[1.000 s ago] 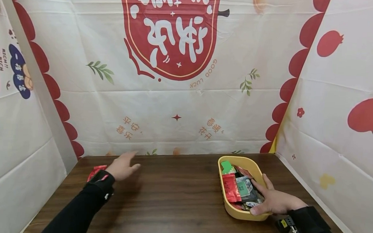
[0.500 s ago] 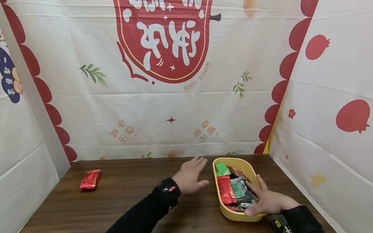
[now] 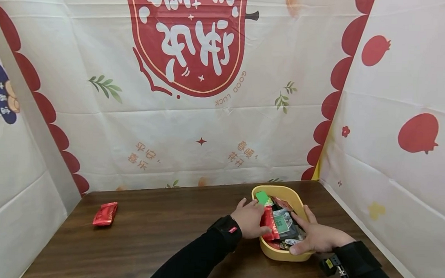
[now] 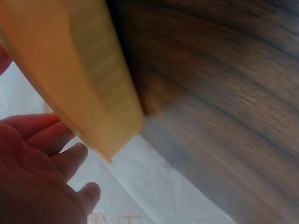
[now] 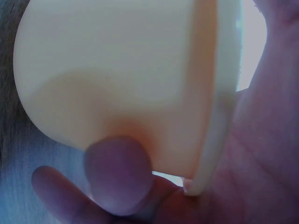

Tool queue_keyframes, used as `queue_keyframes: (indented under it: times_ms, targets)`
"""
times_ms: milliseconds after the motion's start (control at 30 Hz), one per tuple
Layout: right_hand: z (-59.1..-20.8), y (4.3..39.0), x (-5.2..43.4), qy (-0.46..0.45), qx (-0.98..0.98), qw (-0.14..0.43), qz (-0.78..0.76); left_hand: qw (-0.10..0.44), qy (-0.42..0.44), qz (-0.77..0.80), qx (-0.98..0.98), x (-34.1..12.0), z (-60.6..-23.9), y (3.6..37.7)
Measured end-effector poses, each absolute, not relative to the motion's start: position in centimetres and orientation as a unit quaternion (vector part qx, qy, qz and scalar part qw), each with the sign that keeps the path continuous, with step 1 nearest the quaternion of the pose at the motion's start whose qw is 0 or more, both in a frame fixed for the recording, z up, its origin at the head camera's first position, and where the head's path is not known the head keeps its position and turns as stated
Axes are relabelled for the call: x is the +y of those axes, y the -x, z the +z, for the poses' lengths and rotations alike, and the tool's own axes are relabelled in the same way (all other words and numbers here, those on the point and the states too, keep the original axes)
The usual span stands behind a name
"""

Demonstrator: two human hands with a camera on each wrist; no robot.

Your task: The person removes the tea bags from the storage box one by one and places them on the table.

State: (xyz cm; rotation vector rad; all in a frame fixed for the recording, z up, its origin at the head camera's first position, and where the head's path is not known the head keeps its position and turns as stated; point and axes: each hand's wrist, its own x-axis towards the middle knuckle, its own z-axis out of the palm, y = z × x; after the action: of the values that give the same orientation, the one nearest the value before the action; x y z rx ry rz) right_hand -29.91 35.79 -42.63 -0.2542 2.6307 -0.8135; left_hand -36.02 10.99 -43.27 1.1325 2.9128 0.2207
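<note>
Yellow tray (image 3: 295, 194) sits gripped by right hand (image 3: 316, 237), left hand (image 3: 251, 217) resting relaxed on its packets (image 3: 280, 223).

Head cam looks forward-down across the table (image 3: 149, 238); both wrist cams sit tight against the yellow tray (image 4: 70, 70), their shared subject.
</note>
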Motion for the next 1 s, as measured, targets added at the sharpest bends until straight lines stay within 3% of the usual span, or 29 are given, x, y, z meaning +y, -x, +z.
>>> queue_keyframes:
  times_ms: [200, 633, 1000]
  targets:
    - [-42.8, 29.9, 35.9, 0.088, 0.935, 0.178, -0.294, 0.030, -0.354, 0.046, 0.934, 12.5, -43.6, 36.1]
    - [-42.9, 29.9, 36.0, 0.111, 0.928, 0.182, -0.306, 0.020, -0.337, 0.011, 0.941, 13.7, -43.6, 34.8]
    - [-43.0, 29.9, 36.2, 0.101, 0.928, 0.184, -0.306, -0.069, -0.380, 0.032, 0.922, 13.9, -44.1, 34.8]
